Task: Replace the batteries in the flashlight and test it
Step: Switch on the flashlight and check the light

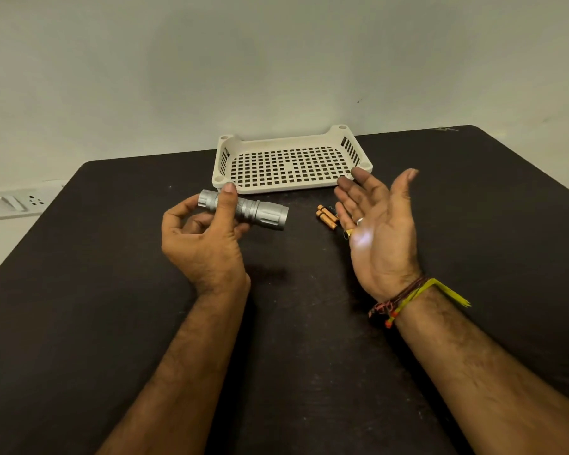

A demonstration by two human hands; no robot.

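Observation:
My left hand grips a silver flashlight round its tail end, thumb over the barrel, with the wide head pointing right. My right hand is held open, palm facing left, about a hand's width from the flashlight's head. A bright white spot of light lies on that palm. Orange batteries lie on the black table just behind the right hand's fingers. A small yellow-tipped item peeks out under the fingers; I cannot tell what it is.
A white perforated plastic tray with nothing in it stands at the back of the table against the wall. A white power strip lies off the table's left edge. Coloured threads circle my right wrist.

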